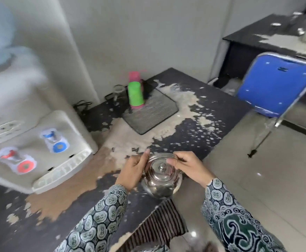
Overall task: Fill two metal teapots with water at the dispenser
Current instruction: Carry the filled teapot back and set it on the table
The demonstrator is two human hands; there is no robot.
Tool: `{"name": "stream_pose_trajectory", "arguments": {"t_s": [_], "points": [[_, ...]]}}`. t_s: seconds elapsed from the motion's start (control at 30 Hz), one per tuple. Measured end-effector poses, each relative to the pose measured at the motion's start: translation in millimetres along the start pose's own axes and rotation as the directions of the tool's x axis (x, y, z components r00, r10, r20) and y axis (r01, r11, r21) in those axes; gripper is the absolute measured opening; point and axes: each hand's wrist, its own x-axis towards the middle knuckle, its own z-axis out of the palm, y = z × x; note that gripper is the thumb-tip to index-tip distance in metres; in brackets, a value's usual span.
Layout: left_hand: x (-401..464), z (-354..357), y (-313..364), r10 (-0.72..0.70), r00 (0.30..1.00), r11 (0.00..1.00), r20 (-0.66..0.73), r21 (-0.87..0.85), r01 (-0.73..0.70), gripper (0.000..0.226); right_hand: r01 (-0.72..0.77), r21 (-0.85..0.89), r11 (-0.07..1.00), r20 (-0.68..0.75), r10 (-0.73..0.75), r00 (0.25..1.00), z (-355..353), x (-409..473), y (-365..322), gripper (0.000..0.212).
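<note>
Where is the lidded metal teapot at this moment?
In the head view, the metal teapot sits low of centre at the worn table's near edge, between the left hand and right hand, right of the dispenser.

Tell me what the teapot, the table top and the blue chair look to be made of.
Teapot: polished metal, likely stainless steel, with mirror-like reflections.
Table top: probably particle board under a dark laminate; the coating has peeled, baring pale and brown patches.
Blue chair: shiny blue back, seemingly vinyl, on a chrome-looking tube frame.
</note>
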Motion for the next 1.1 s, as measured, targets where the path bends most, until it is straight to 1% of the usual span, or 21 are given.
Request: {"name": "stream_pose_trajectory", "arguments": {"t_s": [0.07, 0.1, 0.13, 0.17, 0.23, 0.27, 0.37, 0.4, 0.47, 0.5, 0.57, 0.63, 0.7, 0.8, 0.97, 1.03, 1.1], "points": [[16, 46, 27, 0.074, 0.996, 0.997, 0.042, 0.01, -0.075, 0.053, -0.007, 0.001, 1.0, -0.093, 0.008, 0.996, -47, -24, 7, 0.019], [21, 65, 41, 0.103, 0.993, 0.995, 0.061, 0.003, -0.103, 0.053, -0.008, 0.006, 1.0, -0.122, 0.009, 0.992, -67, -34, 11, 0.021], [28, 98, 60, 0.147, 0.985, 0.989, 0.089, -0.011, -0.146, 0.054, -0.012, 0.019, 1.0, -0.173, 0.015, 0.985, -99, -51, 18, 0.022], [31, 116, 73, 0.167, 0.98, 0.986, 0.104, -0.025, -0.166, 0.055, -0.006, 0.031, 1.0, -0.207, 0.012, 0.978, -118, -61, 22, 0.027], [39, 162, 104, 0.211, 0.966, 0.977, 0.151, -0.065, -0.203, 0.058, 0.008, 0.059, 0.998, -0.283, 0.009, 0.959, -162, -88, 31, 0.044], [45, 181, 114, 0.239, 0.956, 0.97, 0.17, -0.076, -0.229, 0.06, 0.002, 0.084, 0.996, -0.309, 0.024, 0.951, -180, -100, 35, 0.046], [57, 247, 153, 0.27, 0.92, 0.962, 0.285, -0.115, -0.246, 0.067, -0.023, 0.154, 0.988, -0.44, 0.089, 0.894, -238, -143, 46, 0.031], [60, 268, 165, 0.284, 0.906, 0.958, 0.313, -0.133, -0.254, 0.066, -0.019, 0.17, 0.985, -0.484, 0.1, 0.869, -255, -155, 49, 0.031], [66, 310, 191, 0.304, 0.876, 0.952, 0.375, -0.157, -0.263, 0.06, 0.013, 0.201, 0.979, -0.569, 0.106, 0.816, -286, -179, 55, 0.038], [70, 333, 205, 0.314, 0.859, 0.949, 0.404, -0.163, -0.27, 0.06, 0.021, 0.214, 0.977, -0.612, 0.117, 0.782, -302, -193, 59, 0.038], [78, 368, 226, 0.329, 0.836, 0.944, 0.439, -0.168, -0.284, 0.058, 0.036, 0.246, 0.968, -0.666, 0.143, 0.732, -326, -210, 67, 0.029], [87, 409, 248, 0.367, 0.788, 0.93, 0.495, -0.185, -0.317, 0.057, 0.049, 0.267, 0.963, -0.723, 0.166, 0.671, -355, -229, 80, 0.028], [96, 452, 269, 0.402, 0.741, 0.915, 0.538, -0.22, -0.337, 0.057, 0.056, 0.279, 0.959, -0.768, 0.188, 0.612, -388, -246, 92, 0.031], [110, 511, 297, 0.426, 0.692, 0.904, 0.582, -0.249, -0.347, 0.053, 0.032, 0.295, 0.955, -0.794, 0.226, 0.565, -440, -263, 111, 0.026], [145, 599, 343, 0.422, 0.642, 0.905, 0.64, -0.249, -0.346, 0.053, 0.007, 0.308, 0.951, -0.815, 0.26, 0.518, -531, -282, 142, 0.021], [163, 640, 367, 0.435, 0.621, 0.898, 0.653, -0.261, -0.354, 0.052, -0.013, 0.317, 0.948, -0.817, 0.28, 0.503, -576, -287, 154, 0.027], [177, 666, 384, 0.438, 0.609, 0.895, 0.661, -0.254, -0.367, 0.052, -0.019, 0.326, 0.945, -0.812, 0.29, 0.506, -608, -290, 162, 0.035]]}}
